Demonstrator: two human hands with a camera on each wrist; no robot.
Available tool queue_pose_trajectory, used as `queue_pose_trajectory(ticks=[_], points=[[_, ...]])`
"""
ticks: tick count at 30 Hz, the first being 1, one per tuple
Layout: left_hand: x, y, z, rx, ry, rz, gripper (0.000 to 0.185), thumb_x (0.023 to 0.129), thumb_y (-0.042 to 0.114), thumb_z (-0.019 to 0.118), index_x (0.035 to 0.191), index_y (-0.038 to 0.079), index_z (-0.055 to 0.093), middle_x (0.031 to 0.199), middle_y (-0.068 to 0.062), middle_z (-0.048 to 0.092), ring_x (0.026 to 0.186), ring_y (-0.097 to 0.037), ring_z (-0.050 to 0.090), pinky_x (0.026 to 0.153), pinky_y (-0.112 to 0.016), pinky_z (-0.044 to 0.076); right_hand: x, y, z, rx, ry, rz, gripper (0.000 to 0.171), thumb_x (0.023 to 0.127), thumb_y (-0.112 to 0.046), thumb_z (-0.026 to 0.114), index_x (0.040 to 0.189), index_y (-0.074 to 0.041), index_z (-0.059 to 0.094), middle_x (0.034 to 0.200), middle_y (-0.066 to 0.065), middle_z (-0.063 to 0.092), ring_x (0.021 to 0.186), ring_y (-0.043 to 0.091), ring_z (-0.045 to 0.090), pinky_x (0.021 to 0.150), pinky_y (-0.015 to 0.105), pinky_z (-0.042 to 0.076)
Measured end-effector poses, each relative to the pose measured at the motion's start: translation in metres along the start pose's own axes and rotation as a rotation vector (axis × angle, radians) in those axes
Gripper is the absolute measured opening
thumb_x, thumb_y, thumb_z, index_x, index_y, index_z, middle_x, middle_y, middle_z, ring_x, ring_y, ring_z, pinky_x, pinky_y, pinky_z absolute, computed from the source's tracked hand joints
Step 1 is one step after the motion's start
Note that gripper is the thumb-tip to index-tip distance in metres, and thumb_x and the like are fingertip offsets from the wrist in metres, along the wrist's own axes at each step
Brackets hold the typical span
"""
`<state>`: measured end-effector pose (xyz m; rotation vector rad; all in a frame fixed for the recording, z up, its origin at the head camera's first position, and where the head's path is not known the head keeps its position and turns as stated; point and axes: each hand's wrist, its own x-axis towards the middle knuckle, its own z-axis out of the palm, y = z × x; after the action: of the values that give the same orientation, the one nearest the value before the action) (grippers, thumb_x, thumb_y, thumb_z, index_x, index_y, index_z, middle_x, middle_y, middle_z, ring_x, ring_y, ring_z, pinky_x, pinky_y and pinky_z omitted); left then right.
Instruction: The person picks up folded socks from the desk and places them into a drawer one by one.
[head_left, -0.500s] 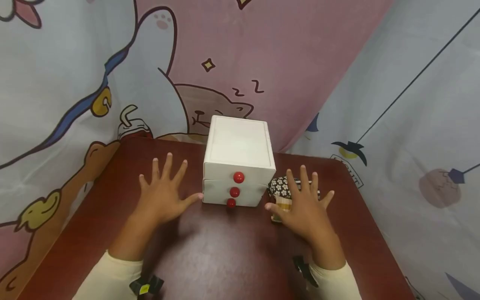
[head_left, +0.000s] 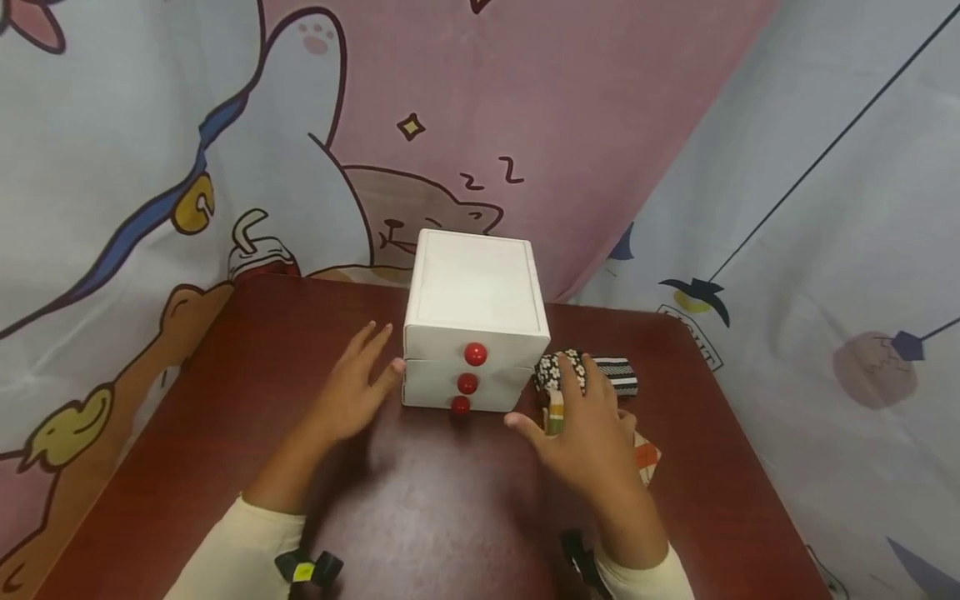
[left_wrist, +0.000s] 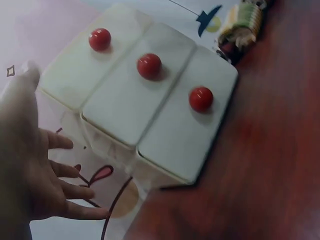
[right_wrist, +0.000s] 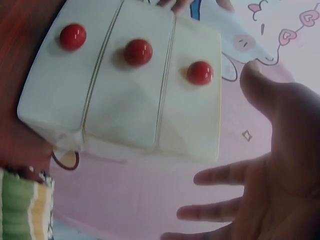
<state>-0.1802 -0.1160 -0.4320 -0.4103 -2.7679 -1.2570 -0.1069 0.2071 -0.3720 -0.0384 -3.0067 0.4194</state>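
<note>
A white three-drawer box [head_left: 480, 283] with round red knobs [head_left: 476, 354] stands on the table, all its drawers pushed in. Just left of it hovers my left hand [head_left: 347, 402], fingers extended, thumb near the box's front left edge. My right hand [head_left: 592, 437] is to the right of the box with its fingers spread, and nothing is held in either palm. Behind and partly under the right hand in the head view are folded patterned cloths: a black one with white flowers [head_left: 551, 372], a black-and-white striped one [head_left: 619, 377] and a green-and-yellow piece [right_wrist: 22, 207].
The dark red table [head_left: 442, 508] runs up to printed fabric [head_left: 585, 100] hung at the back and sides. An orange-and-cream cloth [head_left: 647, 457] pokes out beyond the right hand. Dark straps [head_left: 309, 572] sit at both sleeves.
Both hands have turned from widely spread to more side-on. My left hand has moved right toward the box and the right hand slightly left and down, uncovering more cloths.
</note>
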Motion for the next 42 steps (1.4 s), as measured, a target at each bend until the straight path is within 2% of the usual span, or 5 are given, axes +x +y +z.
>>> queue_pose_trajectory(ticks=[9, 17, 25, 33, 42], points=[[0.034, 0.030, -0.007, -0.497, -0.092, -0.258, 0.083, 0.113, 0.069, 0.029, 0.173, 0.011, 0.031, 0.181, -0.016, 0.028, 0.166, -0.044, 0.028, 0.118, -0.073, 0.045, 0.001, -0.019, 0.015, 0.090, 0.062, -0.055, 0.083, 0.093, -0.067, 0.078, 0.140, 0.000, 0.065, 0.134, 0.026, 0.071, 0.118, 0.046, 0.071, 0.091, 0.067, 0.059], [0.048, 0.048, -0.007, -0.536, -0.043, -0.348, 0.078, 0.111, 0.063, 0.043, 0.171, 0.014, 0.035, 0.174, -0.019, 0.039, 0.155, -0.044, 0.045, 0.113, -0.072, 0.051, 0.009, -0.039, 0.029, 0.150, 0.092, -0.076, 0.070, 0.095, -0.058, 0.081, 0.135, -0.002, 0.070, 0.113, 0.017, 0.080, 0.098, 0.035, 0.077, 0.080, 0.056, 0.062], [0.052, 0.053, -0.006, -0.529, 0.055, -0.423, 0.068, 0.110, 0.052, 0.050, 0.168, 0.017, 0.043, 0.154, -0.019, 0.060, 0.113, -0.031, 0.062, 0.078, -0.037, 0.054, 0.020, -0.059, 0.039, 0.184, 0.158, -0.061, 0.057, 0.096, -0.059, 0.078, 0.119, -0.007, 0.074, 0.071, 0.003, 0.067, 0.066, 0.023, 0.064, 0.056, 0.040, 0.048], [0.051, 0.051, -0.005, -0.598, 0.037, -0.437, 0.066, 0.110, 0.049, 0.051, 0.167, 0.016, 0.045, 0.157, -0.022, 0.058, 0.131, -0.038, 0.062, 0.103, -0.062, 0.059, 0.026, -0.074, 0.047, 0.239, 0.257, -0.075, 0.046, 0.097, -0.052, 0.078, 0.116, -0.010, 0.075, 0.067, -0.001, 0.063, 0.064, 0.026, 0.065, 0.056, 0.041, 0.049], [0.053, 0.053, -0.001, -0.627, 0.013, -0.414, 0.067, 0.110, 0.051, 0.052, 0.168, 0.017, 0.044, 0.155, -0.024, 0.059, 0.136, -0.043, 0.063, 0.108, -0.065, 0.057, 0.033, -0.082, 0.053, 0.264, 0.356, -0.042, 0.043, 0.099, -0.051, 0.077, 0.111, -0.010, 0.072, 0.065, 0.000, 0.064, 0.060, 0.029, 0.066, 0.053, 0.045, 0.050]])
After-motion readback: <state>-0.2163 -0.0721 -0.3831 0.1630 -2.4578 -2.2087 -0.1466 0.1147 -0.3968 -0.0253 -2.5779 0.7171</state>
